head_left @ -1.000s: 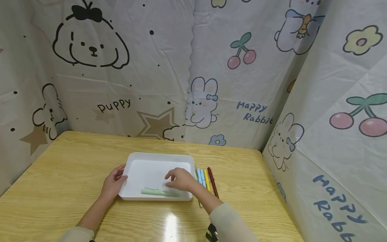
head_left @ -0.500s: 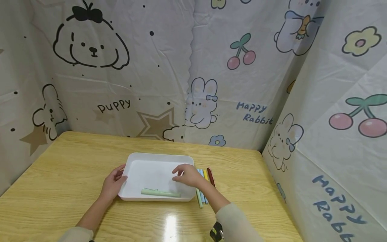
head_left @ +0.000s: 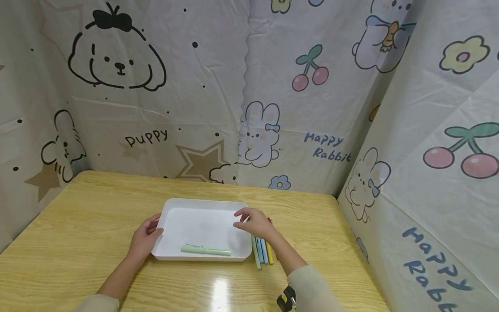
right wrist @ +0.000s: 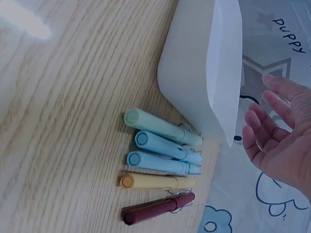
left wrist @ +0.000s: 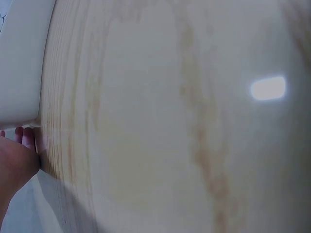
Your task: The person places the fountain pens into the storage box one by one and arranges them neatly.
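Observation:
A white tray (head_left: 199, 223) lies on the table with a pale green pen (head_left: 205, 250) inside, along its near wall. At the tray's left end my left hand (head_left: 143, 240) holds the rim, the thumb on the edge and the fingers along the outer side. My right hand (head_left: 253, 223) hovers over the right rim, fingers loosely bent, nothing between them. Just right of the tray, side by side, lie another green pen (right wrist: 158, 125), two blue pens (right wrist: 167, 145), a yellow pen (right wrist: 155, 182) and a dark red pen (right wrist: 158, 208). My right forearm partly covers this row in the head view.
The wood-grain table (head_left: 97, 208) meets a printed cloth (head_left: 210, 95) at the back, with more cloth along the left and right sides. A bright light reflection (head_left: 219, 290) shows on the table in front of the tray.
My right hand has moved right and slightly back, from above the tray's inside to its right rim. It uncovers the pen in the tray. My left hand stays at the tray.

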Demonstrator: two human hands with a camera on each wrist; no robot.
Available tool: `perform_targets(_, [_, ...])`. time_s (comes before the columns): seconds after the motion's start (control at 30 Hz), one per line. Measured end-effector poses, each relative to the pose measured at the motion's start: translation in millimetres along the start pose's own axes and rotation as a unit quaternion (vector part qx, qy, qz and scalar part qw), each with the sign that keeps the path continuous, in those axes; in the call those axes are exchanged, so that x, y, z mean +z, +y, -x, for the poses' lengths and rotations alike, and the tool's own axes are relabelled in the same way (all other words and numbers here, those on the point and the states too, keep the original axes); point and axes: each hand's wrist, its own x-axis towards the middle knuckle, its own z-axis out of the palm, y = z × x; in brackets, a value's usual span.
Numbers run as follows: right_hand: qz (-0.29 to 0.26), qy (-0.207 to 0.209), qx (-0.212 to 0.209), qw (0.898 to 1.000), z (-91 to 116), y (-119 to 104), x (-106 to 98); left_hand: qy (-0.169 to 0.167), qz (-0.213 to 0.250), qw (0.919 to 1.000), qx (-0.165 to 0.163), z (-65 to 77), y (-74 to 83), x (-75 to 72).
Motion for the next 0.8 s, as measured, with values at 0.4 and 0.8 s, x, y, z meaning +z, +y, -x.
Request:
perform_targets(0.4, [-0.020, 0.030, 0.031, 0.999, 10, 20, -17, 0.005, -0.006, 1.0000, 0.001, 0.0, -0.8, 0.5])
perform_targets(0.8, [-0.045, 0.067, 0.064, 0.995, 20, 44, -32, 0.002, -0.011, 0.9999, 0.003, -1.5, -2.4, 0.6])
